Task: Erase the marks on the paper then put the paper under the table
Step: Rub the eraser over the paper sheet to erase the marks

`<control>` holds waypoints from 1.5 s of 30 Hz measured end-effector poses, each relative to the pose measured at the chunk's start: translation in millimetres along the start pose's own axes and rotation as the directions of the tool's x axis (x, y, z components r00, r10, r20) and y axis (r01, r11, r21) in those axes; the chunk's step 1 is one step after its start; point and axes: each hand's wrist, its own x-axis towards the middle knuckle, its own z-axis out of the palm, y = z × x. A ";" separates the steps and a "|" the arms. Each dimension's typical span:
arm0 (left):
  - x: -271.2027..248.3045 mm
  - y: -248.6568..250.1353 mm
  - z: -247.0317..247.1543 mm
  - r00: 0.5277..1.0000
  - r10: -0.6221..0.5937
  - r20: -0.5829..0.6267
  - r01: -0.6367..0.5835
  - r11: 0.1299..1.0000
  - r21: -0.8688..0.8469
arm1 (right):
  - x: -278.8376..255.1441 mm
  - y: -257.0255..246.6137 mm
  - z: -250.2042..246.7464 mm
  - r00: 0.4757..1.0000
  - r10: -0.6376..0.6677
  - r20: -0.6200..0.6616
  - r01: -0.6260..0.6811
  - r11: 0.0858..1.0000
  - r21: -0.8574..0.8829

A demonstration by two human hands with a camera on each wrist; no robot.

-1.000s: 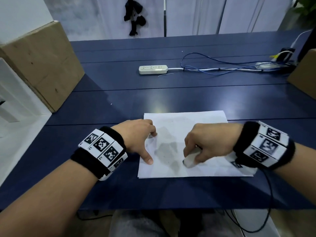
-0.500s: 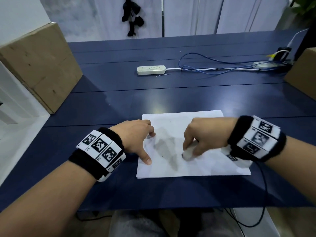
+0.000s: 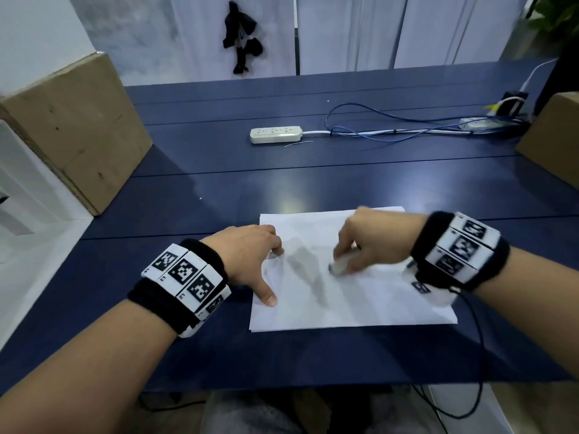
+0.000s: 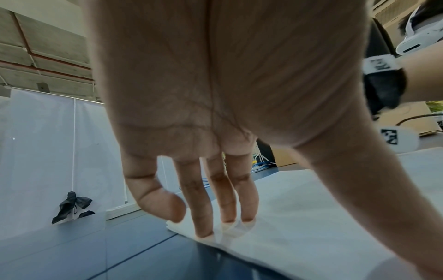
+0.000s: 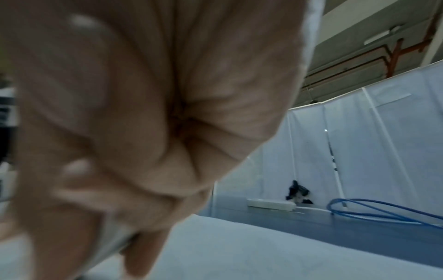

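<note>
A white sheet of paper (image 3: 360, 305) lies flat near the front edge of the dark blue table (image 3: 282, 177). A grey smudged mark (image 3: 308, 270) runs down its left middle. My left hand (image 3: 250, 255) presses the paper's left edge, with straight fingertips (image 4: 225, 223) and the thumb spread on the sheet (image 4: 311, 208). My right hand (image 3: 366, 242) grips a small white eraser (image 3: 340, 266), whose tip touches the paper just right of the mark. The right hand is blurred in the head view and in the right wrist view (image 5: 120, 151), where the eraser is hidden.
A white power strip (image 3: 275, 134) with blue and white cables (image 3: 391, 130) lies at the table's far middle and right. Cardboard boxes stand at the left (image 3: 72, 126) and the right edge (image 3: 554, 133). A black cable (image 3: 473, 355) hangs from my right wrist over the front edge.
My right hand with the eraser has slid up and away across the paper, from the lower part of the mark to beside its upper part. The left hand has stayed put.
</note>
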 end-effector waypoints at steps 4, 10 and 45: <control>-1.0 0.3 0.6 1.000 -0.005 0.005 0.005 1.000 -0.007 | 13.1 14.3 -1.6 0.986 0.080 -0.143 -0.093 0.992 -0.080; 0.1 -1.1 1.2 1.000 -0.007 0.006 0.008 1.000 -0.014 | -15.7 -14.5 16.3 0.991 -0.112 0.076 0.113 0.994 -0.009; -0.2 1.6 0.9 1.000 -0.003 -0.002 0.003 1.000 0.003 | 1.8 14.0 -2.3 0.989 0.103 -0.106 -0.112 0.991 -0.077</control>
